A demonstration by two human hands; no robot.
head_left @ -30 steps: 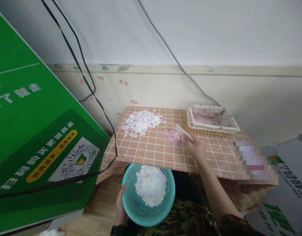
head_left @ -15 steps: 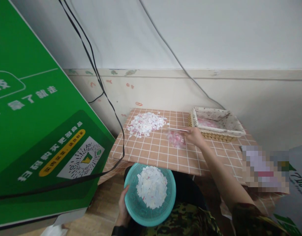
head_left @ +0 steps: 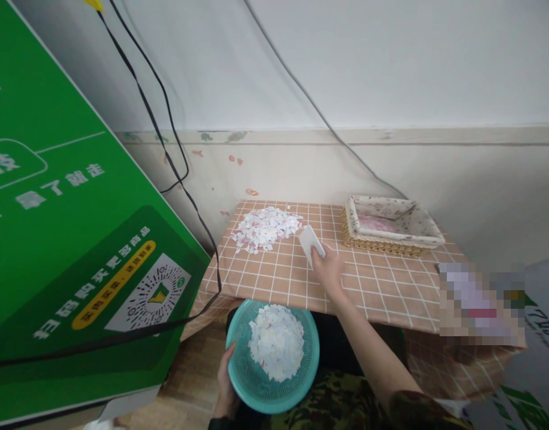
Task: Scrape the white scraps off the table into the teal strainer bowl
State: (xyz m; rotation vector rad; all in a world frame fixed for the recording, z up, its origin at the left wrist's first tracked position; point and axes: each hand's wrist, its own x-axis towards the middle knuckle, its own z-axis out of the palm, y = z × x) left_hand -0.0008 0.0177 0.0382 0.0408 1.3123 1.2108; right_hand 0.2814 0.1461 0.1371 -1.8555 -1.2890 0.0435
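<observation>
A round teal basket [head_left: 252, 391], finely slotted, is held open side up just in front of the near edge of the checked table [head_left: 274, 278]. Small white paper-like scraps [head_left: 277, 343], flecked with pink, are heaped inside. A flat white slab [head_left: 309, 242] is held slanted over the table's middle, its free end pointed toward the far edge.

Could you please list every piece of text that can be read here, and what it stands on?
"技", beside the cut-off left edge: green panel
"拿了就走": green panel
"扫码购买更多商品": green panel
Yellow strip on that panel: too blurred to read surely.
White panel at right: lettering cut off and blurred.
</observation>
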